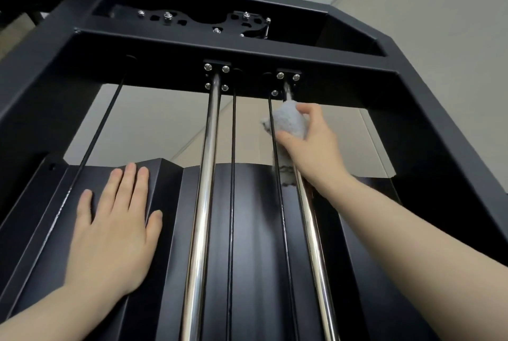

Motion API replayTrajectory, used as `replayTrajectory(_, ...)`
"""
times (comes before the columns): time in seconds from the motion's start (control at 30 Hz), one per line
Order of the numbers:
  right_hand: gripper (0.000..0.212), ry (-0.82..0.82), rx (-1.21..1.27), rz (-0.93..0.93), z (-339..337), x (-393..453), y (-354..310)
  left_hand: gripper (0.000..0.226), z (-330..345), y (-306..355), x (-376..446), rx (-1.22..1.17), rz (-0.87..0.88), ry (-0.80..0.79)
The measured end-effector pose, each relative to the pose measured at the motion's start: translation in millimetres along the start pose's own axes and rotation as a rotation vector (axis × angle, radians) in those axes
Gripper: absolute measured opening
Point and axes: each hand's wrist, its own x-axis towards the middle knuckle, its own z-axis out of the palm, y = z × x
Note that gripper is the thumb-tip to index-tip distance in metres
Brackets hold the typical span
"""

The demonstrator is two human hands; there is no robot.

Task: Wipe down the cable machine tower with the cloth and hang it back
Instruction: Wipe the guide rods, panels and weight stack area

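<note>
Black tower panel (247, 230) under flat left hand (115, 228); right hand (310, 142) grip w/ cloth (288, 120) round chrome rod (310, 230).

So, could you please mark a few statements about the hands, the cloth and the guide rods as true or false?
1. The right hand grips a pale cloth wrapped round the right chrome guide rod. True.
2. The left hand holds the cloth. False: it lies flat, fingers straight, on the black shroud panel.
3. The cloth sits near the rod's top, just under the black crossbeam. True.
4. The cloth is on the left chrome guide rod. False: that rod is bare.
5. The cloth hangs on a hook. False: it is in the right hand.
</note>
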Motion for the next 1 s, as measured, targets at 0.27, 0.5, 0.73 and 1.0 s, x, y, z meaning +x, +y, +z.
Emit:
replayTrajectory(0.27,0.039,-0.082,0.288,0.231,11,53,-11,0.068,0,0,0,-0.001,-0.002,0.006)
replayTrajectory(0.5,0.064,-0.072,-0.483,-0.097,11,13,-1,0.068,-1,0,-1,-0.015,-0.004,-0.001)
replayTrajectory(0.73,0.047,0.008,-0.264,0.017,15,44,-14,0.068,-1,0,1,0.005,-0.014,-0.014)
replayTrajectory(1.0,0.037,0.055,-0.564,-0.167,15,50,-13,0.068,-2,-1,0,0.031,0.005,-0.004)
